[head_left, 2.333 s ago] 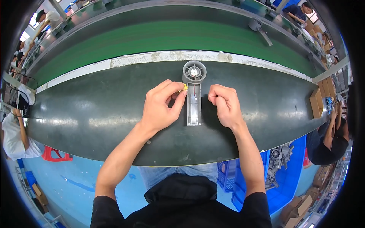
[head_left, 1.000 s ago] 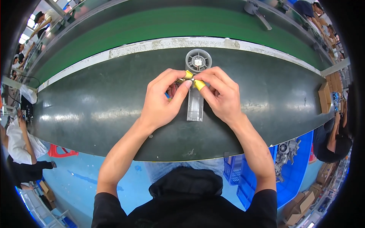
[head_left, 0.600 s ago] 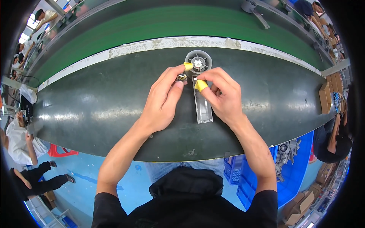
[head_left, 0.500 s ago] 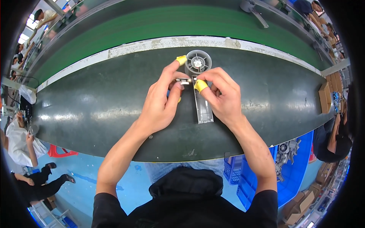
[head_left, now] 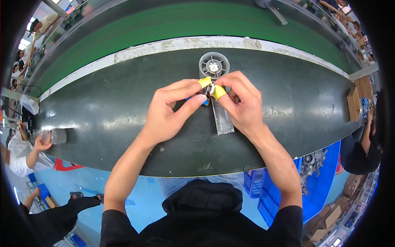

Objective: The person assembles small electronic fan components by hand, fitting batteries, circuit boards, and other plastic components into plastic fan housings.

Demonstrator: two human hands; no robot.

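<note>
In the middle of the dark table lies a grey fan housing, its round spoked end away from me and its trough-shaped handle toward me. My left hand pinches a small circuit board above the handle. My right hand meets it from the other side, thumb and forefinger closed at the board's edge; whatever tiny part they grip is hidden. Yellow tape wraps a finger of my left hand and the thumb of my right. A blue piece shows under the left fingertips, mostly covered.
Beyond the table's pale rim runs a green conveyor belt carrying another grey part. A blue crate with grey housings stands low at right. A co-worker's hand is beside a grey cup-shaped part at left.
My left hand has turned and shifted right, bringing the board against my right fingertips. The housing's handle has swung slightly right. At far left, a co-worker's hand and cup-shaped part have come onto the table.
</note>
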